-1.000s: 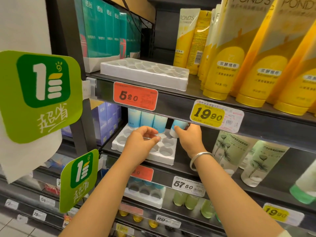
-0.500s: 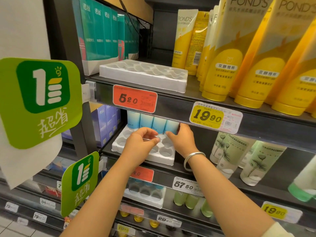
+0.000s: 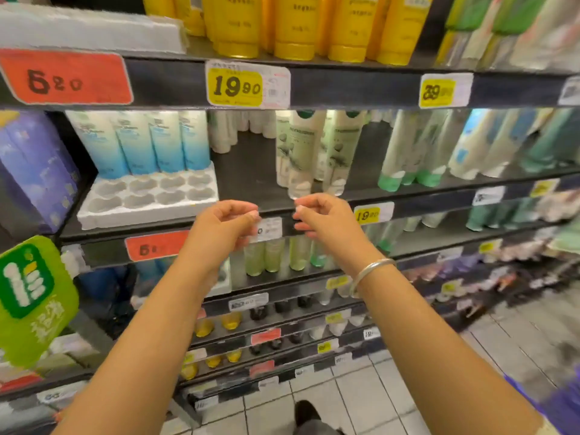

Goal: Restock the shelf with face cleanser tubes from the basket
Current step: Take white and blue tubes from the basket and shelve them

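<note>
Several blue-and-white face cleanser tubes [image 3: 147,142] stand in a row along the back of a white foam tray [image 3: 147,197] on the middle shelf [image 3: 248,177]. The tray's front pockets hold nothing. My left hand [image 3: 226,224] and my right hand [image 3: 323,221] hover side by side in front of the shelf edge, right of the tray. Both have curled fingers and hold nothing. A blurred purple shape [image 3: 561,406] at the lower right may be the basket.
Pale green tubes [image 3: 314,152] stand just behind my right hand. Yellow tubes [image 3: 292,23] fill the shelf above, purple boxes [image 3: 34,171] sit left of the tray, and a green sign [image 3: 31,299] juts out at the lower left. Tiled floor lies below.
Both hands have come back out of the tray and shifted right. The tube my right hand was placing now stands in the back row. The view has swung right and down.
</note>
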